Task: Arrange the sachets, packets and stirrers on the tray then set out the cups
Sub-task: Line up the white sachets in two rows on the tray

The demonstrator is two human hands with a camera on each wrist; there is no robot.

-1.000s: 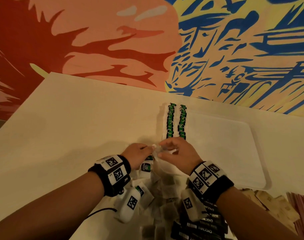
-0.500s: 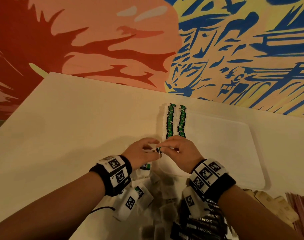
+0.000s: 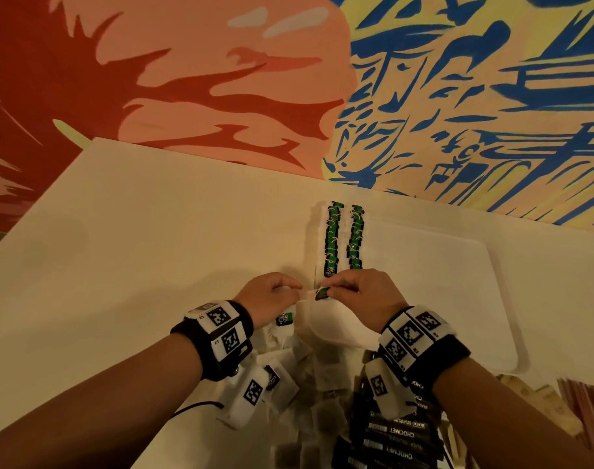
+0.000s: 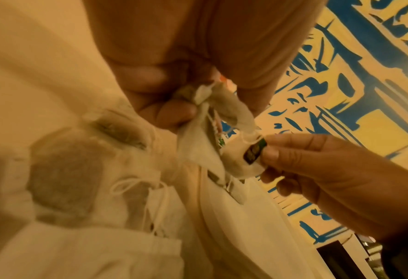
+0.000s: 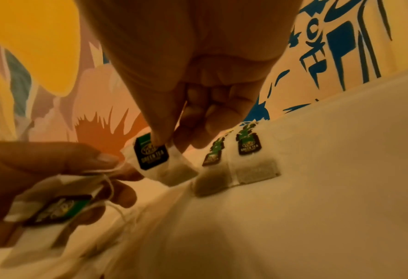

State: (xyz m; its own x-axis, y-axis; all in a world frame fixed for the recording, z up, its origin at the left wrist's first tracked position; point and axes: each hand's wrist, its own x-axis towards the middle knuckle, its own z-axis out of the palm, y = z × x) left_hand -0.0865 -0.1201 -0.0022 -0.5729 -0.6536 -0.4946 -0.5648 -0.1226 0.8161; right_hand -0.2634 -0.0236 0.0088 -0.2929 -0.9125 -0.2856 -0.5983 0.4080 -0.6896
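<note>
The white tray (image 3: 457,299) lies on the table, with two rows of green-tagged tea bags (image 3: 332,238) along its left side. My hands meet at the near end of those rows. My right hand (image 3: 336,287) pinches one green tea bag (image 5: 151,151) by its tag, just above the tray. My left hand (image 3: 288,290) grips a small bunch of tea bags (image 4: 221,107) and touches the edge of the one the right hand holds. One tag of the bunch (image 5: 57,209) shows under the left fingers. No cups are in view.
A heap of loose tea bags (image 3: 305,384) lies under my wrists. Black Chocmet sachets (image 3: 400,434) lie near the right forearm. Brown packets (image 3: 525,397) and reddish stirrers (image 3: 586,401) sit at the lower right. A painted wall stands behind the table (image 3: 136,248).
The right hand has drawn one tea bag out of the left hand's bunch, and its green tag now shows. Both hands stay by the near end of the rows.
</note>
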